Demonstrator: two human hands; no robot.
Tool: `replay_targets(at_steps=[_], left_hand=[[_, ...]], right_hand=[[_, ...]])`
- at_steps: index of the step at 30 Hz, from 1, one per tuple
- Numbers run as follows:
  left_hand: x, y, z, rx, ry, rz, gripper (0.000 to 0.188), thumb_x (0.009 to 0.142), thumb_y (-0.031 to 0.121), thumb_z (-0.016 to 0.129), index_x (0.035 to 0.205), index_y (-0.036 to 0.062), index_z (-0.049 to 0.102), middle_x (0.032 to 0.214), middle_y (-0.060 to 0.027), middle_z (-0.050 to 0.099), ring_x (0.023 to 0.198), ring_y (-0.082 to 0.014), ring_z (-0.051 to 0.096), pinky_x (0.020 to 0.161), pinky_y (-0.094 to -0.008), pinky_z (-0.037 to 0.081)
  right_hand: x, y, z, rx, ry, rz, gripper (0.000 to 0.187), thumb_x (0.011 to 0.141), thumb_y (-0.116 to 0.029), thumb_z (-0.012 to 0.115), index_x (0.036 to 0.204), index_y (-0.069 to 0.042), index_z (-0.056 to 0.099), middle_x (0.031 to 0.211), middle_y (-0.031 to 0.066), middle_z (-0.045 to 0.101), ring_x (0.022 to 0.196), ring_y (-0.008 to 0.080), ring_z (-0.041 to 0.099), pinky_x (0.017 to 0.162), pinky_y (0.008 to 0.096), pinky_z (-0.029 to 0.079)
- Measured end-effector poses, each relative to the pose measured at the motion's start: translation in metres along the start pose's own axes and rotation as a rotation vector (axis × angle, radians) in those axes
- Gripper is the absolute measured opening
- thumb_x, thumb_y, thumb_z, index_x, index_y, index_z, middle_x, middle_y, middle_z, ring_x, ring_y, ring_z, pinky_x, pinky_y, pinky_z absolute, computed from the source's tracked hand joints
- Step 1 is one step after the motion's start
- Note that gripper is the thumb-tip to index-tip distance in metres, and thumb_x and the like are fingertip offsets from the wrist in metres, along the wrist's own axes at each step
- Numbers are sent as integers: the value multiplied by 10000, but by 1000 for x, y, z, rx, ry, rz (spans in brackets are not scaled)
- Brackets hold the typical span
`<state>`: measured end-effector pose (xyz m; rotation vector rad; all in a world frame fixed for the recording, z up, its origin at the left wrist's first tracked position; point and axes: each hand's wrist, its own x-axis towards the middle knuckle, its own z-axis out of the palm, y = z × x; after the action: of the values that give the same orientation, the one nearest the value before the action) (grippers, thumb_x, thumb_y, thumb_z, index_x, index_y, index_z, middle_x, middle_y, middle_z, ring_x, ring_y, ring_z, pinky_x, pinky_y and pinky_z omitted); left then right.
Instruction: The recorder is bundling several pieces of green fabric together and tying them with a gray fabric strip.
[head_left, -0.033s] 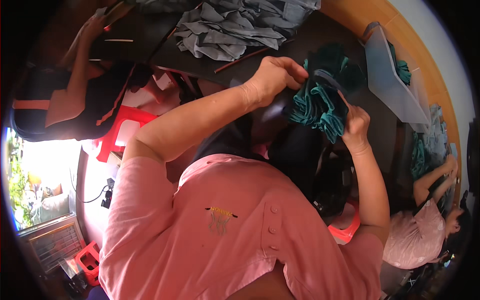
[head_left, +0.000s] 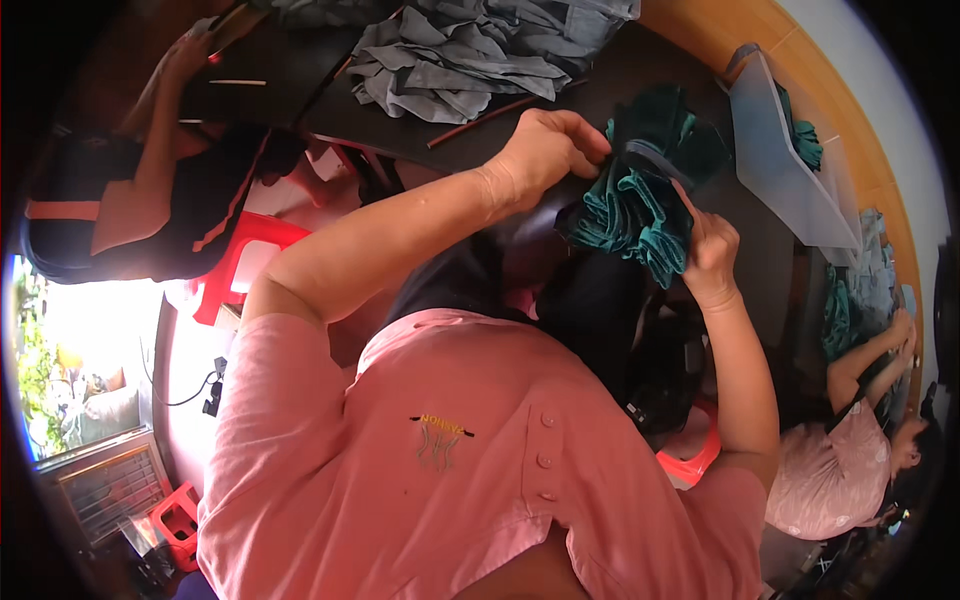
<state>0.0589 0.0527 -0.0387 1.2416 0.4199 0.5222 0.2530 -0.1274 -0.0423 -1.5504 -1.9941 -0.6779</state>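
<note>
A bundle of dark green velvet cloth pieces (head_left: pixel 640 215) is held up between my hands, over the dark table's near edge. A greyish band (head_left: pixel 650 160) crosses its middle, and layered folds fan out on the near side. My left hand (head_left: pixel 560 145) pinches at the bundle's left edge, thumb and forefinger close together. On the right side, my right hand (head_left: pixel 712 245) grips the bundle, its forefinger stretched along the folds. The other right fingers are partly hidden by the cloth and the hand itself.
A heap of grey cloth pieces (head_left: pixel 460 65) lies on the dark table (head_left: pixel 400 140), beside a thin brown stick (head_left: pixel 480 122). A translucent bin (head_left: pixel 790 165) holding green cloth stands at the right. One co-worker (head_left: pixel 140 200) sits at the left, another (head_left: pixel 840 460) at the far right.
The green bundle has shifted very slightly, its lower left folds a little farther left. Both hands keep nearly the same place and hold.
</note>
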Motion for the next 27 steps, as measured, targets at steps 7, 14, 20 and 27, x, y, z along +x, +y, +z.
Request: replay_targets(at_steps=[7, 14, 20, 27], left_hand=[[2, 35, -10, 1023, -395, -184, 244, 731, 74, 722, 937, -48, 672, 789, -97, 679, 674, -196, 627, 622, -319, 514], [34, 58, -47, 262, -405, -379, 314, 887, 212, 648, 628, 44, 590, 813, -111, 656, 805, -226, 639, 708, -327, 503], [53, 71, -29, -29, -518, -146, 252, 930, 183, 568, 746, 25, 635, 954, -143, 682, 918, -266, 656, 848, -352, 495], [84, 83, 42, -95, -868, -263, 497, 917, 334, 538, 1139, -98, 640, 1025, -154, 686, 883, -279, 677, 815, -389, 545]], right_hand=[[-4, -1, 2, 17, -26, 6, 607, 704, -75, 681, 1307, -66, 604, 623, 65, 567, 533, 221, 574, 529, 332, 457], [-1, 2, -1, 96, 26, -12, 679, 646, 41, 611, 1315, -73, 597, 617, 48, 546, 528, 215, 560, 513, 337, 428], [4, 3, -7, 82, -31, -34, 729, 587, 55, 602, 1305, -73, 604, 626, 40, 512, 523, 212, 524, 511, 351, 401], [2, 3, -8, 76, -83, -34, 687, 604, 64, 596, 1280, -57, 613, 627, 46, 511, 530, 214, 529, 509, 355, 394]])
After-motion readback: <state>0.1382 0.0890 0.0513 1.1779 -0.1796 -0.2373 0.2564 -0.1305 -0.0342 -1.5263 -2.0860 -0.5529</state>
